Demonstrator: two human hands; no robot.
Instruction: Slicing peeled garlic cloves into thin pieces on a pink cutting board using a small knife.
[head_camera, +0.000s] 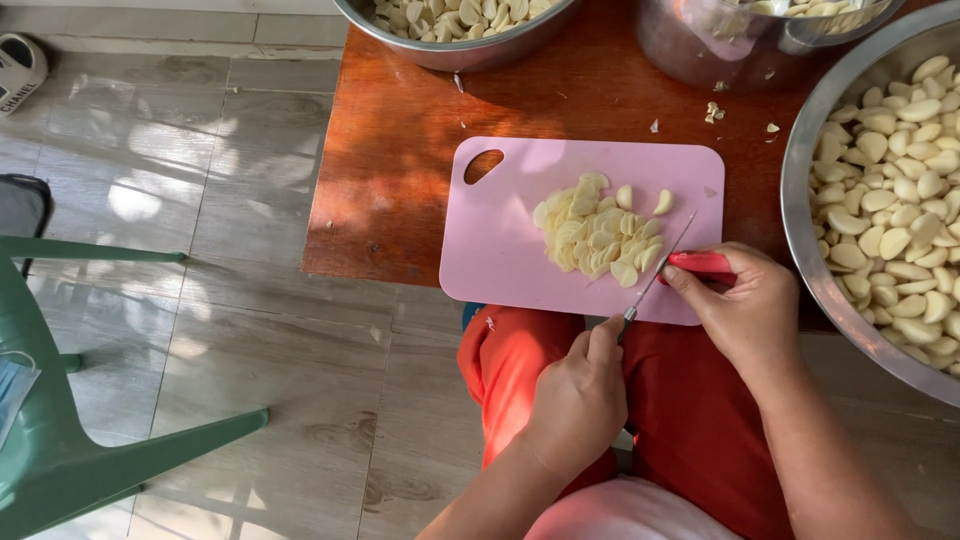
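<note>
The right hand (748, 312) grips a red-handled knife (668, 262), while the left hand (580, 395) pinches the blade's tip — both at the surface's near edge. Sliced garlic (598, 232) lies heaped on a pink cutting board (500, 245) there.

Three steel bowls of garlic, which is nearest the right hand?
The big bowl at the table's right edge, beside the right hand; the other two sit along the far edge.

It looks like a home cooking area: wooden table (420, 170), steel bowls (470, 40) of peeled garlic, tiled floor (200, 300), plastic chair (90, 440).
</note>
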